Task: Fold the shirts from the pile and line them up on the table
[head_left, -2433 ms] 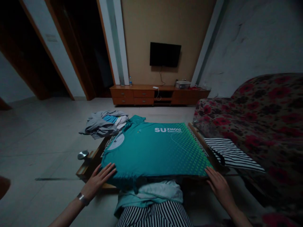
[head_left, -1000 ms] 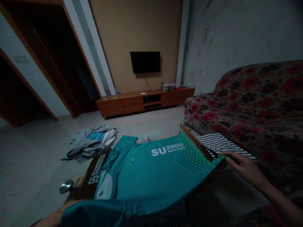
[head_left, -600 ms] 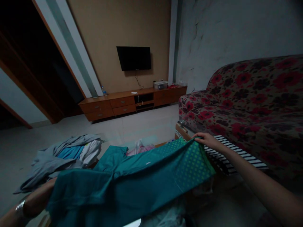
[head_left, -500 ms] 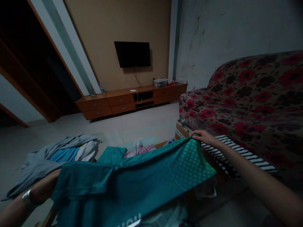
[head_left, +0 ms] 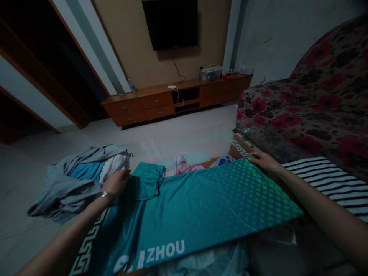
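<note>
A teal shirt (head_left: 184, 207) with a green dotted lower end and white lettering is spread in front of me, its sleeve (head_left: 148, 180) lying toward the far left. My right hand (head_left: 266, 163) pinches the far corner of the dotted end. At the sleeve side, my left hand (head_left: 116, 182), with a silver bracelet on the wrist, has its fingers curled closed against the shirt's edge; the fingertips are dim. The shirt hides most of the surface beneath it.
Grey, blue and white clothes (head_left: 83, 176) lie heaped at left. Pink-and-white cloth (head_left: 184, 166) shows beyond the shirt. Striped cloth (head_left: 330, 184) sits at right beside the flowered sofa (head_left: 287, 111). A wooden cabinet (head_left: 158, 105) stands below the television (head_left: 172, 25).
The shirt has been lowered and lies flatter, showing more lettering and dots. My left hand has moved up and right to the sleeve side. The view has tilted down.
</note>
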